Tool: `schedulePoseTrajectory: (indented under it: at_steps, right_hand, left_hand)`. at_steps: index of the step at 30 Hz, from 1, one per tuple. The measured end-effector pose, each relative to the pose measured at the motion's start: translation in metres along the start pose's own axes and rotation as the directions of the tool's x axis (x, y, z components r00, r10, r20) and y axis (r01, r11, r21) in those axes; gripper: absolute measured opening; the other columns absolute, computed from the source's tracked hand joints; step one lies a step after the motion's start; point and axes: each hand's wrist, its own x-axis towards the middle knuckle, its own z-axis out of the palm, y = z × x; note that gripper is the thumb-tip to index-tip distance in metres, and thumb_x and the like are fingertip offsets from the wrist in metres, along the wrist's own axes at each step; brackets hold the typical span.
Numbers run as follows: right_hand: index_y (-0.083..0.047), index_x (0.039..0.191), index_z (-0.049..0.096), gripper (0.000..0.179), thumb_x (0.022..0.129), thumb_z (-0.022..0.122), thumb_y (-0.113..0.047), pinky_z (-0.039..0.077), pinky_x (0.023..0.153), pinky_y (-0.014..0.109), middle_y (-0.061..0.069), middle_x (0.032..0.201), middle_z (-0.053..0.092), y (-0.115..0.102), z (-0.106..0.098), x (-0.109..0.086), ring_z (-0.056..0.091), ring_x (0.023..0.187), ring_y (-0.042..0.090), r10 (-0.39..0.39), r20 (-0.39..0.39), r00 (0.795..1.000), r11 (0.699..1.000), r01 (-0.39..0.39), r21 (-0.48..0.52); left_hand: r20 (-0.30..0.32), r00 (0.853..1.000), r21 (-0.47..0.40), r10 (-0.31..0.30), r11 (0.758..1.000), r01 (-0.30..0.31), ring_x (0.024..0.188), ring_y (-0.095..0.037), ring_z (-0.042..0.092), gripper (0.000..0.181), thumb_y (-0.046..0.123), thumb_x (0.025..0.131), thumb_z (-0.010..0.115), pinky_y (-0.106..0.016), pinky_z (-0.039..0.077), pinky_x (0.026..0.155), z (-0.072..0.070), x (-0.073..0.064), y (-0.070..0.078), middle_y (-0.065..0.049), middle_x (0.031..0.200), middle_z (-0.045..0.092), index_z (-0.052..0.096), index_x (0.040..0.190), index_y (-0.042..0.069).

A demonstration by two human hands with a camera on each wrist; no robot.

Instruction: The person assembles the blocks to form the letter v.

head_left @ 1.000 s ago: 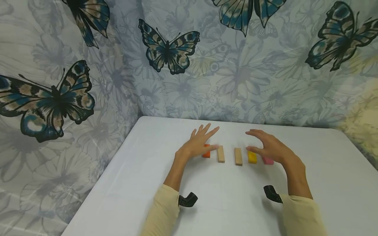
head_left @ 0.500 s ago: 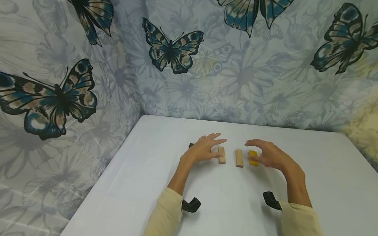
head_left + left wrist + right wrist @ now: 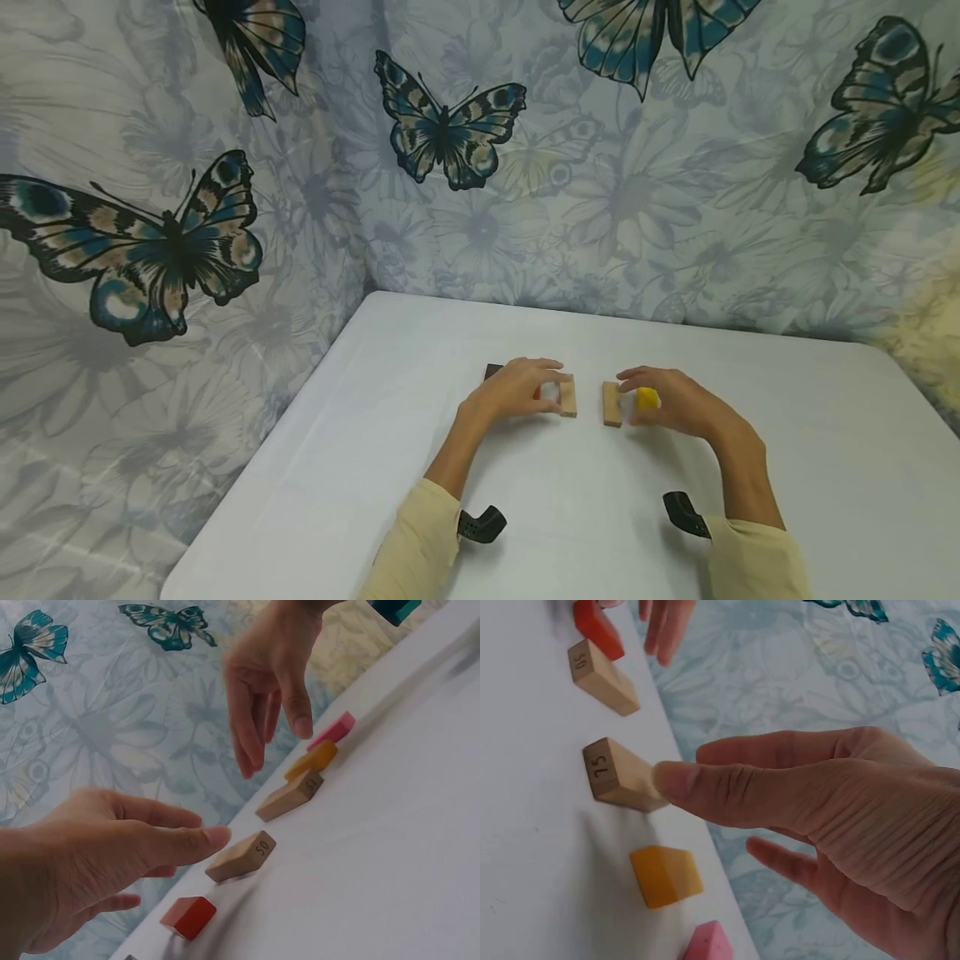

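Observation:
My left hand (image 3: 517, 390) hovers with thumb and forefinger apart at a plain wooden block (image 3: 568, 397), marked 50 in the wrist views. Its thumb overlaps that block's edge in the left wrist view; contact cannot be told. My right hand (image 3: 686, 403) reaches toward a second wooden block (image 3: 622, 776), marked 75, with its fingers loosely bent. In the right wrist view the thumb tip covers this block's far end. Under the left hand a red block (image 3: 189, 916) is partly hidden. Beside the right hand are a yellow block (image 3: 666, 876) and a pink block (image 3: 709, 943).
The blocks form a row across a white table (image 3: 570, 517). A dark block (image 3: 492, 370) shows past the left hand, at the row's left end. Behind the table hangs a butterfly-patterned cloth (image 3: 480, 233). Each sleeve carries a black wrist device (image 3: 483, 525).
Both hands have come lower and closer to the wooden blocks. The left hand's spread fingers have drawn in, and the dark block has come into sight. The head view has shifted slightly.

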Motion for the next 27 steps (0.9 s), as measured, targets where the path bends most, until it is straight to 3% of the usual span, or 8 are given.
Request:
schedulePoseTrajectory:
  at_steps: [8, 17, 23, 27]
  right_hand:
    - [-0.003, 0.124, 0.075, 0.044, 0.082, 0.087, -0.012, 0.044, 0.109, 0.069, 0.022, 0.144, 0.064, 0.002, 0.013, 0.006, 0.055, 0.136, 0.050, -0.081, 0.039, 0.996, 0.997, 0.082, -0.015]
    - [0.000, 0.113, 0.078, 0.039, 0.077, 0.090, -0.006, 0.053, 0.102, 0.061, 0.021, 0.130, 0.070, 0.003, 0.020, 0.014, 0.065, 0.122, 0.047, -0.187, -0.016, 0.982, 0.980, 0.186, -0.074]
    - [-0.003, 0.107, 0.080, 0.034, 0.075, 0.092, -0.008, 0.055, 0.099, 0.059, 0.017, 0.123, 0.072, -0.001, 0.021, 0.014, 0.068, 0.116, 0.043, -0.166, -0.032, 0.986, 0.982, 0.162, -0.097]
    - [-0.006, 0.102, 0.080, 0.030, 0.075, 0.092, -0.012, 0.055, 0.098, 0.057, 0.013, 0.119, 0.072, -0.003, 0.022, 0.015, 0.068, 0.112, 0.038, -0.148, -0.034, 0.988, 0.985, 0.144, -0.090]
  left_hand:
    - [-0.003, 0.995, 0.048, 0.096, 0.994, -0.095, 0.135, -0.017, 0.064, 0.035, 0.033, 0.095, 0.077, -0.038, 0.047, 0.117, 0.008, 0.003, 0.004, -0.001, 0.148, 0.065, 0.076, 0.127, 0.018]
    - [0.004, 0.998, 0.057, 0.067, 0.996, -0.067, 0.133, -0.013, 0.064, 0.028, 0.029, 0.094, 0.079, -0.025, 0.047, 0.114, 0.017, 0.008, 0.009, 0.003, 0.141, 0.069, 0.078, 0.118, 0.016]
    - [-0.012, 0.999, 0.061, 0.032, 0.998, -0.031, 0.131, -0.012, 0.064, 0.028, 0.029, 0.093, 0.080, -0.026, 0.049, 0.111, 0.020, 0.010, 0.014, 0.005, 0.135, 0.072, 0.079, 0.118, 0.017]
    - [-0.026, 0.999, 0.084, 0.033, 0.996, -0.030, 0.121, -0.012, 0.067, 0.028, 0.033, 0.091, 0.081, -0.024, 0.051, 0.105, 0.021, 0.011, 0.018, 0.007, 0.129, 0.074, 0.080, 0.116, 0.020]
